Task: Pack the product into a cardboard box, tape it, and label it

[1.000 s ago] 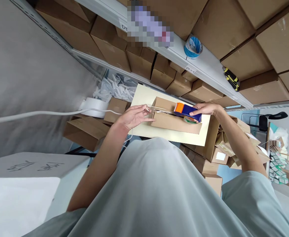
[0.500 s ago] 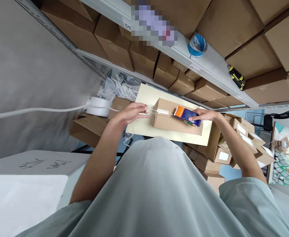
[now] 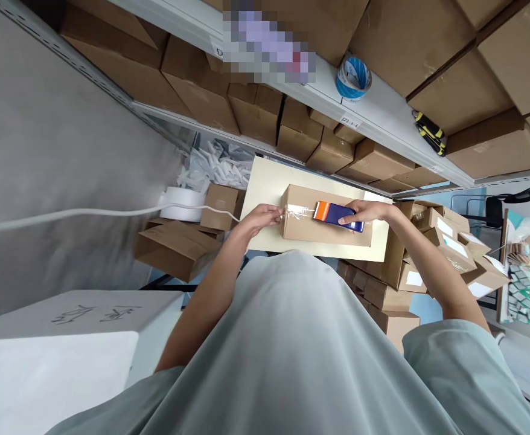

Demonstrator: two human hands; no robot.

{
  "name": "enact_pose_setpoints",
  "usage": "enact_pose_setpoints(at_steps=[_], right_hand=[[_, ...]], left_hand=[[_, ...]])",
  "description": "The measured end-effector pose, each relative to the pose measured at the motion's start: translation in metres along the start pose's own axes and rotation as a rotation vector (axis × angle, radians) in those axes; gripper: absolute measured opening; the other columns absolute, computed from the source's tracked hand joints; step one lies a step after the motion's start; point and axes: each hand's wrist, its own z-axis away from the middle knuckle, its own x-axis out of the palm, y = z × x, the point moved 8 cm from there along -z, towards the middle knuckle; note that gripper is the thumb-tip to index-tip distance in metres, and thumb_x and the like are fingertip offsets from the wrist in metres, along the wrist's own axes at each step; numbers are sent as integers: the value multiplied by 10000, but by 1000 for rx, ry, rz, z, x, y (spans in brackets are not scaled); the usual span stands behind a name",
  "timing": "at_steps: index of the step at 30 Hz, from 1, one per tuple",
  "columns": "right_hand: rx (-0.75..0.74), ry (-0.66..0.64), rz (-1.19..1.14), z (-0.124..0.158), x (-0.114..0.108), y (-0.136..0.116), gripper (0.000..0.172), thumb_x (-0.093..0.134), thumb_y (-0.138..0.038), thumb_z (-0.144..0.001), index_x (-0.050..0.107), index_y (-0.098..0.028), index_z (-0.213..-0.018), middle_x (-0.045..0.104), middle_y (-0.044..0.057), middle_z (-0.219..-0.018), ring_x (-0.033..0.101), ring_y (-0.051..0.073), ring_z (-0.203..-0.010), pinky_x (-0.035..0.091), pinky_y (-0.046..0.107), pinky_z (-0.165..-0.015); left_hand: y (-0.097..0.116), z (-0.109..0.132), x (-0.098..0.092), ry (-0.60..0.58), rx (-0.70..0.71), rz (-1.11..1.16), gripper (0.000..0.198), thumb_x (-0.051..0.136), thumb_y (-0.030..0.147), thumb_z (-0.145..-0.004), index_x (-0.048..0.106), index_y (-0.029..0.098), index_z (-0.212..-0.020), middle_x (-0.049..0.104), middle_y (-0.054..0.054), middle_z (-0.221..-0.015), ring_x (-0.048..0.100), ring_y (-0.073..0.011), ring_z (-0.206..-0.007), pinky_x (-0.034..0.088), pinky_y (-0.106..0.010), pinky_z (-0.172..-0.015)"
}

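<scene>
A long brown cardboard box (image 3: 308,231) lies on a pale yellow board (image 3: 265,181). My right hand (image 3: 368,211) grips a blue tape dispenser with an orange front (image 3: 332,212), held low over the middle of the box top. Shiny clear packing tape (image 3: 297,211) runs from the dispenser toward the box's left end. There my left hand (image 3: 263,219) has its fingers close together at the tape's end, touching or nearly touching the box's end face. The fingertips are small in view and partly hidden.
Shelves of cardboard boxes (image 3: 303,124) rise behind the board. On the shelf edge sit a blue tape roll (image 3: 354,78) and yellow-black pliers (image 3: 429,133). A white cable (image 3: 88,211) crosses the left side. Cartons (image 3: 446,241) are heaped at right; a white box (image 3: 57,362) stands lower left.
My left hand has moved right and slightly down, from holding the tape end away from the box to the box's left end. The dispenser has shifted slightly left and sits flatter.
</scene>
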Motion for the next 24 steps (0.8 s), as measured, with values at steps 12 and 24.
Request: enact_pose_setpoints(at_steps=[12,24], right_hand=[[-2,46,-20,0,8,3,685,1016,-757,-610,726,-175,-826,754,23,-719,669,156,-646,543,282,-659],[-33,-64,22,-6,4,-1,762,974,-869,-596,769,-158,-778,807,84,-771,720,184,-673,620,309,-717]], left_hand=[[12,63,25,173,522,-234,770,663,565,-1038,495,166,-1674,527,-222,-1747,546,-341,-1612,443,-454,-1332],[39,80,127,168,723,-1070,1251,704,725,-971,151,-35,-1796,18,-331,-1879,-50,-458,-1778,-54,-659,-1421]])
